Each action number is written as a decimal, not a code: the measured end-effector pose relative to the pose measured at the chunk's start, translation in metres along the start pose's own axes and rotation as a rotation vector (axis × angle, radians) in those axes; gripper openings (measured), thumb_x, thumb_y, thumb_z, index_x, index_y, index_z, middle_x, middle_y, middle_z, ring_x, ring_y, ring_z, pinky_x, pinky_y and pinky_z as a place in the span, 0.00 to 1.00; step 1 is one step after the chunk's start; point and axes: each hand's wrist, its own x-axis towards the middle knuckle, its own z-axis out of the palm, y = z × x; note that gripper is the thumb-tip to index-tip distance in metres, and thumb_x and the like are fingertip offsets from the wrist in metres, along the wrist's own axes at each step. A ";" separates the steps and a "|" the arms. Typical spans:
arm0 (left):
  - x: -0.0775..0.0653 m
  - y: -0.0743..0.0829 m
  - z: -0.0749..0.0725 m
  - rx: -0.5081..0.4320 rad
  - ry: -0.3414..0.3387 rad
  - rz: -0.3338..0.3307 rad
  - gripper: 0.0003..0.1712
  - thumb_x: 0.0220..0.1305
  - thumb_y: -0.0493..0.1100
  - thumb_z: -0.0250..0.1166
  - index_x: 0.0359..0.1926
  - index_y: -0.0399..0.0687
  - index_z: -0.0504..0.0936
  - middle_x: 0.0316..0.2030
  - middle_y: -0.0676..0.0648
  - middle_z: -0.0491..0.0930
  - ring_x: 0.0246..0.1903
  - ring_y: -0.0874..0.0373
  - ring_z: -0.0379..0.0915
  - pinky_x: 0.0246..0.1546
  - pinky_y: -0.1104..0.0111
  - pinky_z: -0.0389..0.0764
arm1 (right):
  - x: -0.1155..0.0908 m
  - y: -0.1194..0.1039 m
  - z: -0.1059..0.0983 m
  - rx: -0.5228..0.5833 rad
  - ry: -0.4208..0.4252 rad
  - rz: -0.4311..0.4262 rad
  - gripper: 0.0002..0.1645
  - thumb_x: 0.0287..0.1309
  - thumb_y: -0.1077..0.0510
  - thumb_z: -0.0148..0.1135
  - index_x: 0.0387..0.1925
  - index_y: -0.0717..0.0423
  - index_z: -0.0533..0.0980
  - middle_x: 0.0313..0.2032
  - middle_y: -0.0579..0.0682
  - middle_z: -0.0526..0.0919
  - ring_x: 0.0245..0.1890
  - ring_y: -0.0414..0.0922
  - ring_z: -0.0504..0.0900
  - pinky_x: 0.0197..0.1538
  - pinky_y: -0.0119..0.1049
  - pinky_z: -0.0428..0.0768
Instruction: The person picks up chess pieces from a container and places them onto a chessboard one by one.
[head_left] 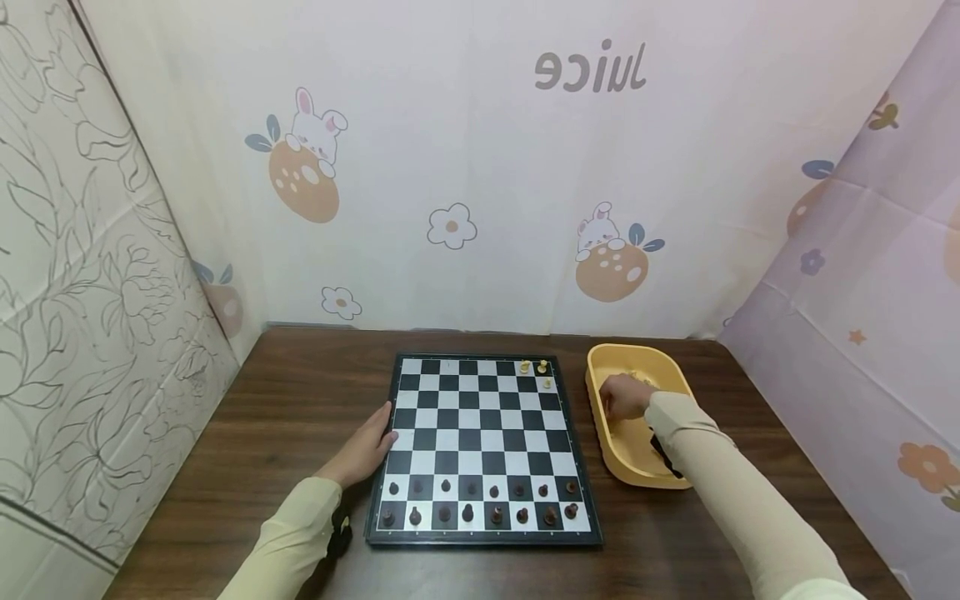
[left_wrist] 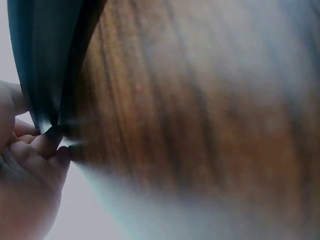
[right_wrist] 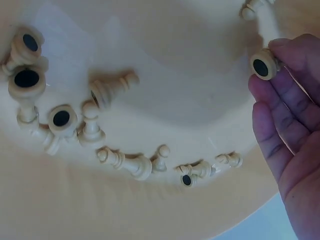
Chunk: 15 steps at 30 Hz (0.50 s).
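Observation:
At the left edge of the black-and-white chessboard [head_left: 480, 417], my left hand [head_left: 365, 446] holds the rim, thumb at the board's top side and fingertips against its dark side [left_wrist: 47, 60]. My right hand [head_left: 626, 396] reaches into a yellow plastic basket [head_left: 637, 479]. Between thumb and fingers it pinches a cream chess piece [right_wrist: 263, 65], black base facing the camera; its upper part is hidden by the fingers. Several more cream pieces lie in the basket, among them a tipped tall piece [right_wrist: 125, 162] and an upright pawn [right_wrist: 91, 125].
Two rows of dark pieces [head_left: 467, 512] stand along the board's near side. Three cream pieces stand at its far right corner, including a pawn [head_left: 547, 383]. The brown wooden table [head_left: 300, 400] meets a patterned cloth wall [head_left: 480, 283] behind.

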 end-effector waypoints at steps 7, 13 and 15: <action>0.000 0.001 -0.001 0.008 0.002 0.008 0.34 0.71 0.36 0.51 0.70 0.25 0.47 0.69 0.28 0.50 0.69 0.36 0.46 0.67 0.47 0.51 | -0.005 0.000 -0.014 0.038 -0.021 0.062 0.08 0.36 0.71 0.65 0.17 0.55 0.79 0.17 0.40 0.77 0.18 0.36 0.71 0.27 0.33 0.74; 0.000 0.002 0.000 0.003 -0.006 -0.011 0.35 0.71 0.36 0.51 0.71 0.26 0.47 0.69 0.28 0.49 0.69 0.37 0.46 0.67 0.47 0.51 | -0.010 -0.005 -0.031 0.116 0.006 0.061 0.09 0.35 0.73 0.63 0.17 0.58 0.77 0.17 0.43 0.75 0.18 0.37 0.69 0.23 0.30 0.70; 0.000 0.002 0.001 0.007 -0.008 -0.019 0.35 0.71 0.36 0.51 0.71 0.27 0.47 0.70 0.29 0.49 0.69 0.37 0.46 0.67 0.47 0.51 | -0.011 -0.006 -0.036 0.111 0.029 0.047 0.09 0.35 0.73 0.63 0.17 0.58 0.76 0.17 0.43 0.75 0.18 0.37 0.69 0.23 0.31 0.70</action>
